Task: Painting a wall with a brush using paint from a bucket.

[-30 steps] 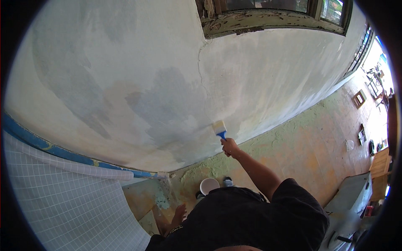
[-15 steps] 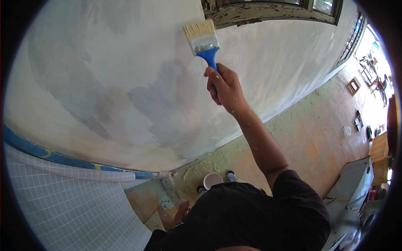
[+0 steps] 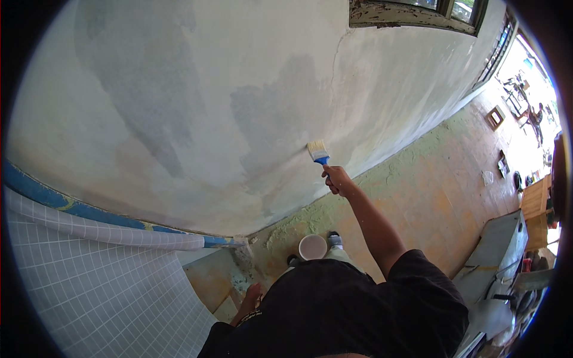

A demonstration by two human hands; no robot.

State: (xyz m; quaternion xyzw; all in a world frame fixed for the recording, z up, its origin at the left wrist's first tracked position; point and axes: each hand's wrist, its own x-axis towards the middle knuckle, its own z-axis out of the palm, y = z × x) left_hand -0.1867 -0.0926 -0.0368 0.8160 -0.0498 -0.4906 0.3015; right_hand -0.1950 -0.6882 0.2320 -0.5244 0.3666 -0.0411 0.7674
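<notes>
My right hand (image 3: 338,180) is closed around the blue handle of a flat paintbrush (image 3: 320,154). The pale bristles point up at the lower part of a whitish wall (image 3: 215,36); whether they touch it is hard to tell. Grey, damp-looking patches spread over the wall to the left of the brush. Down by my left side hangs my left hand (image 3: 253,293), small and partly shaded, its fingers unclear. A round white bucket (image 3: 313,246) with pale contents stands by my feet, below the brush.
A white-gridded grey sheet (image 3: 107,268) fills the lower left, beside a blue-painted edge (image 3: 113,219). A weathered window frame (image 3: 406,19) sits high in the wall. Flaked debris (image 3: 292,230) lies along the wall's foot. A grey metal cabinet (image 3: 492,250) and clutter stand at right.
My right hand has brought the brush down the wall from beside the window frame to low on the wall. The view has shifted a little. My left hand stays by my side.
</notes>
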